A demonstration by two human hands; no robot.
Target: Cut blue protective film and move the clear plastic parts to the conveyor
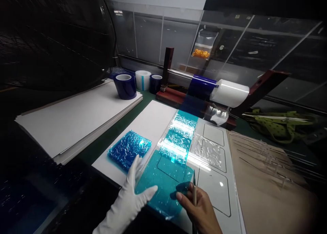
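Note:
My left hand (129,196), in a white glove, is open with thumb and fingers spread at the left edge of a clear blue film sheet (153,172). My bare right hand (198,201) is closed round a slim craft knife (195,193), its pointed tip up. The thumb and fingertips of that hand are at the film's right corner, where a darker blue flap (182,188) shows; I cannot tell whether they pinch it. Past my left fingertips lies a stack of crinkled blue film pieces (130,147). Under the film is a white board (217,193) with black rounded outlines.
Behind, a dark red stand (168,98) bears a blue film roll (203,84) and a white roll (230,93). A blue strip (178,135) runs down from it. Left are white sheets (76,121) and a blue tape roll (125,87); right, brown cardboard (265,179).

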